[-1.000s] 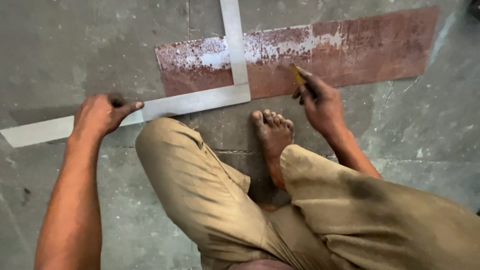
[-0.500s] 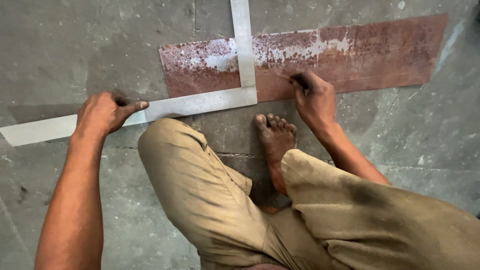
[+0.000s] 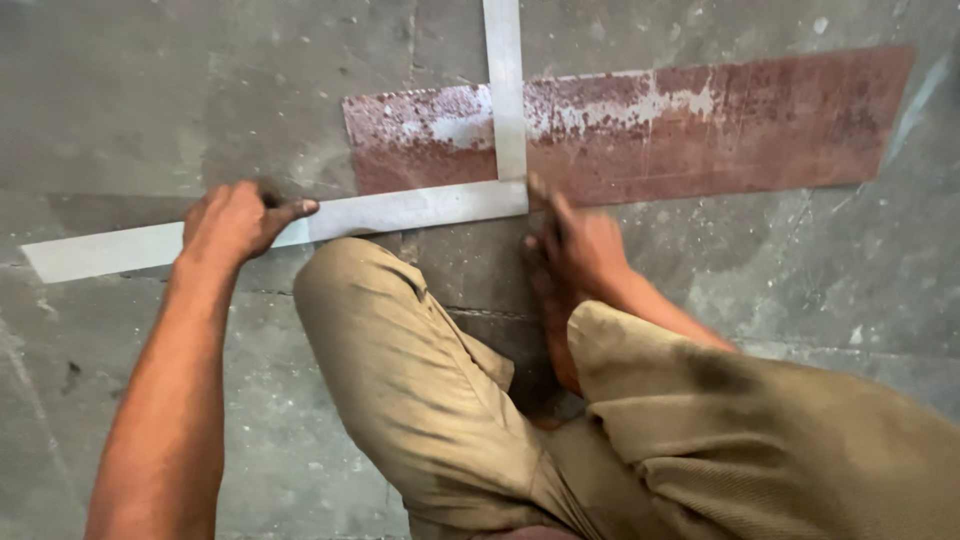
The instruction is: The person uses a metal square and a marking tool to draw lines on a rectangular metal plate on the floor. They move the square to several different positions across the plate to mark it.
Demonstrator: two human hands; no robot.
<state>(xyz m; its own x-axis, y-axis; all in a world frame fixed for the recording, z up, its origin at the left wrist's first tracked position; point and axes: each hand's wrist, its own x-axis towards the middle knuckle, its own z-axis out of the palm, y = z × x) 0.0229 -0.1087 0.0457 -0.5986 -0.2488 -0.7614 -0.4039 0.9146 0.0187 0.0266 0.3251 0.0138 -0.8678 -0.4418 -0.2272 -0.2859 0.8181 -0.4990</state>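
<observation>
A large metal L-shaped square (image 3: 420,208) lies on the floor, one arm running left, the other running up across a rusty reddish metal sheet (image 3: 700,125). My left hand (image 3: 235,222) presses down on the square's left arm. My right hand (image 3: 580,245) is blurred, just right of the square's corner at the sheet's lower edge, fingers closed on a thin marking tool that is barely visible. My bare foot is mostly hidden behind that hand.
I squat on a grey concrete floor (image 3: 150,90) in khaki trousers (image 3: 420,380), knees spread below the square. The rusty sheet extends far to the right. White scuffs mark the floor at right.
My right hand has slid left along the sheet's lower edge, from mid-sheet to the square's corner. My left hand stays on the square.
</observation>
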